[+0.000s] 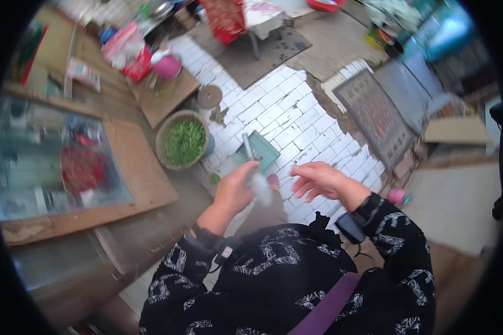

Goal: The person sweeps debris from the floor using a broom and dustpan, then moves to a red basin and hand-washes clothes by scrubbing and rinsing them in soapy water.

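My left hand [237,188] is closed around a blurred, whitish translucent object [261,188], possibly a plastic bottle or bag; its exact kind cannot be told. My right hand [318,181] is held to the right of it, fingers apart and slightly curled, with nothing in it. Beyond my hands a green plastic dustpan [268,151] lies on the white tiled floor, with a pale handle [247,144] across its left side. A basket [161,144] holding green leaves [186,143] stands to the left of the dustpan.
On the left is a wood-framed mirror or glass pane [140,167]. A wooden board [163,98] with a pink container [167,65] lies behind the basket. A patterned mat [375,115] lies at right, near a small pink object [397,196]. A cloth-covered table [264,19] stands ahead.
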Demonstrator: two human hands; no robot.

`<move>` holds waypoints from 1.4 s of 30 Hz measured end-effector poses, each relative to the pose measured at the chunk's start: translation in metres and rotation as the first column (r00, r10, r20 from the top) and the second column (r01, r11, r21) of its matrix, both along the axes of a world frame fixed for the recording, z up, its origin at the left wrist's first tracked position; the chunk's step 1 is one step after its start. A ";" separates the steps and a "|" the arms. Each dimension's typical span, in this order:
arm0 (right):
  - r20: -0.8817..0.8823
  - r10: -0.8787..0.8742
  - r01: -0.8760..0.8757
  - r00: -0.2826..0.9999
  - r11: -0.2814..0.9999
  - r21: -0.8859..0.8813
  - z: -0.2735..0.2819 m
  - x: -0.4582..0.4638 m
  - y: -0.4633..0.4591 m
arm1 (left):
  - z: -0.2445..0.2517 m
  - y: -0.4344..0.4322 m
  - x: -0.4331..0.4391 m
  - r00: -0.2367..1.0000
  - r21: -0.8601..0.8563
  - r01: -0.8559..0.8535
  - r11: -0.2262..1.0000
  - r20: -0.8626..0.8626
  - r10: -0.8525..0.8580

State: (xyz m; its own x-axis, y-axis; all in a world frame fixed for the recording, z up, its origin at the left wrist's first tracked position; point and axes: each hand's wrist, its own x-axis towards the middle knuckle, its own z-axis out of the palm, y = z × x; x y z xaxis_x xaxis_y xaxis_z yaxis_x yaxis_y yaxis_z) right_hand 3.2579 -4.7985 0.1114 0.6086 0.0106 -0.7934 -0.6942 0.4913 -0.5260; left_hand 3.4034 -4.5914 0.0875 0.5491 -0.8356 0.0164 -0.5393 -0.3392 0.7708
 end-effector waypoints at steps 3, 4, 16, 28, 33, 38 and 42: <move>-0.089 0.057 -0.025 0.994 0.947 0.321 0.016 0.075 0.023 | -0.014 -0.025 0.005 0.996 -0.023 -0.011 1.000 -0.086 0.009; -0.101 0.001 0.028 0.995 0.956 0.293 0.016 0.086 0.026 | -0.018 -0.030 0.009 0.994 0.038 -0.007 0.999 -0.110 0.011; -0.358 0.156 -0.078 0.921 0.972 0.222 -0.001 0.118 -0.043 | -0.042 -0.087 0.009 0.972 0.204 -0.089 0.975 -0.196 0.130; -0.252 0.318 -0.341 0.914 0.939 -0.053 -0.031 0.135 -0.251 | -0.025 -0.046 -0.041 0.581 0.419 -0.742 0.523 0.015 0.814; -0.385 0.385 -0.501 0.839 0.822 -0.270 -0.115 0.136 -0.262 | -0.043 -0.006 -0.081 0.311 0.517 -0.822 0.240 0.053 0.949; -0.459 0.520 -0.682 0.720 0.655 -0.326 -0.167 0.110 -0.207 | -0.085 0.038 -0.128 0.108 0.445 -0.895 0.039 0.132 0.985; -0.436 0.631 -0.738 0.642 0.662 -0.127 -0.138 0.099 -0.160 | -0.100 0.071 -0.152 -0.036 0.408 -0.910 -0.074 0.100 0.994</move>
